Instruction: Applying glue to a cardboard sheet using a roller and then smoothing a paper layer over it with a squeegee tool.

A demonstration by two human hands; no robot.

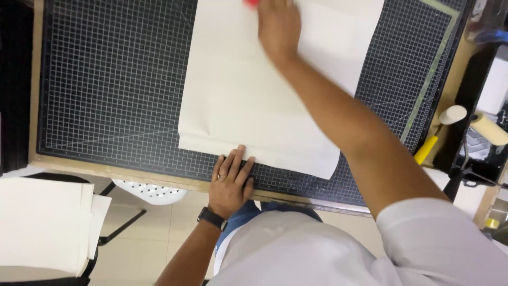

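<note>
Dark gridded cutting mat (pixel 111 79) fills the wooden-edged worktable, and on it lies your large cream sheet of paper (pixel 254 95), its near edge running slightly askew to the grid lines. Your left hand (pixel 230 182) is flat, fingers spread and open, pinning that near edge down at the mat's front; there's a ring on one finger and a black watch (pixel 212 217) at the wrist. Your right hand (pixel 279 26) reaches across to the sheet's far end, palm down on the paper, pressed onto a small red object (pixel 251 2) at the frame's top. How the fingers close on it, you can't tell. Out to your right, a cream foam roller (pixel 489 128) and a yellow-handled tool (pixel 425 150) sit beside the mat. Down at your left, a stack of cream sheets (pixel 45 225) rests on a chair.
</note>
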